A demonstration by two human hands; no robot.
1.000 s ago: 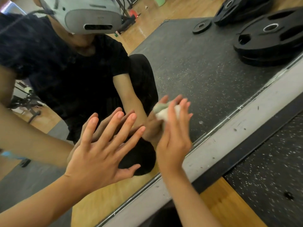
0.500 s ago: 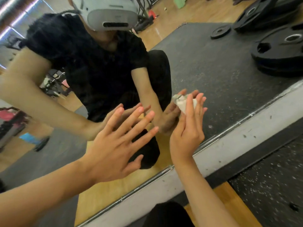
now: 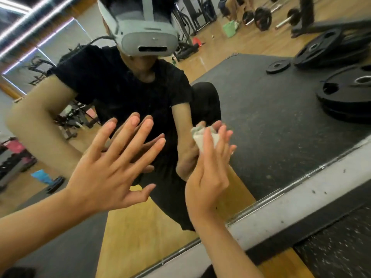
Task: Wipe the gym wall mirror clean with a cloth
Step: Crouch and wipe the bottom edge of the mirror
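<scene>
The left hand (image 3: 112, 167) lies flat on the wall mirror (image 3: 261, 117), well to the left of the working hand. Its fingers are straight and fanned wide and it holds nothing; its fingertips meet their own reflection, so it seems to serve as a brace. Beside it the right hand (image 3: 208, 173) presses a wadded white cloth (image 3: 197, 138) against the glass. Its fingers are nearly straight and laid over the wad rather than curled round it, and the cloth peeks out above and to the left of the fingertips. Judging by this, the wiping stroke is in hand, low on the mirror. Below and to the right of the cloth runs the grey bottom frame (image 3: 301, 199), with reflected weight plates (image 3: 345, 97) further right. The next move probably calls for steady palm pressure while sliding the wad across glass not yet covered, without letting it slip from under the fingers.
</scene>
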